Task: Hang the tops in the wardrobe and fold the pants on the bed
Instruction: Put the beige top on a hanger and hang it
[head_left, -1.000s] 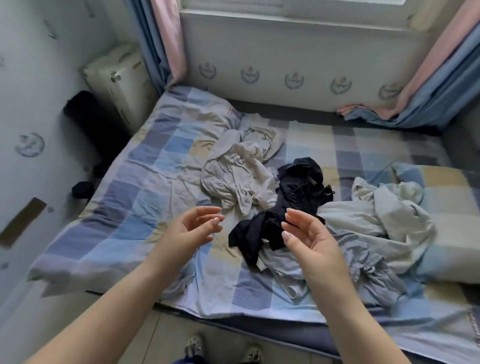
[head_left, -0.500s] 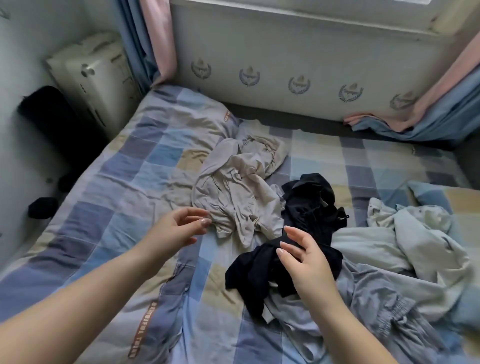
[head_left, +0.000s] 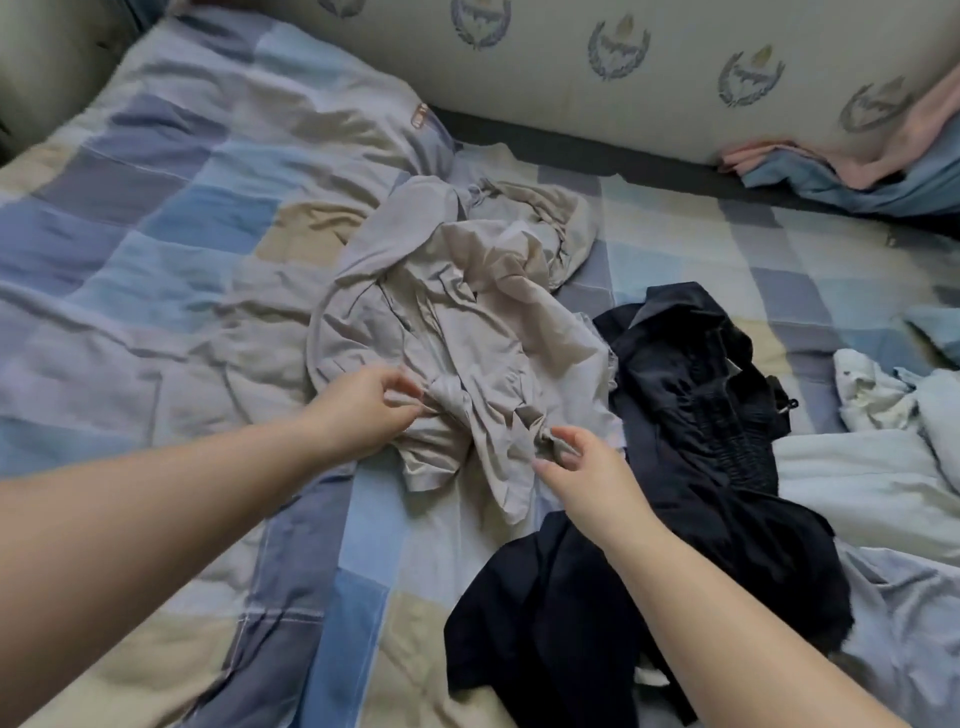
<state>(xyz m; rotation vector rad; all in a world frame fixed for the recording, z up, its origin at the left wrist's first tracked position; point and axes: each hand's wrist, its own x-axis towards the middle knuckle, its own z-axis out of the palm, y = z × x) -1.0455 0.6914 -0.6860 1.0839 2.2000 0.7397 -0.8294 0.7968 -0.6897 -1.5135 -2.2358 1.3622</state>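
Head view, change since half a second ago: both your hands are leaving the air above the pile and arriving on the beige garment (head_left: 457, 332), and the camera is closing in on the bed (head_left: 171, 218).

Head view, items:
- Left hand (head_left: 358, 410): fingers are pinching a fold at the beige garment's near-left edge.
- Right hand (head_left: 582, 467): thumb and fingers are curling onto a bunched fold at its near-right edge; the grip is looking partial, only just closing.
- Beige garment: lying crumpled about the middle of the bed, touching the black garment (head_left: 701, 431) on its right. Whether it is a top or pants, you cannot tell from this heap.
- Black garment: sprawling from mid-bed toward the near edge, partly beneath your right forearm.
- Pale blue clothes (head_left: 872, 467): heaped toward the right edge.
- Curtain ends (head_left: 852, 171): resting at the far right corner.

Step in hand, by judgement: you are picking up the first piece to sort. Next, you are needing to lift and shake it open, identify it, then either carry it to the wardrobe or lay it flat for folding.
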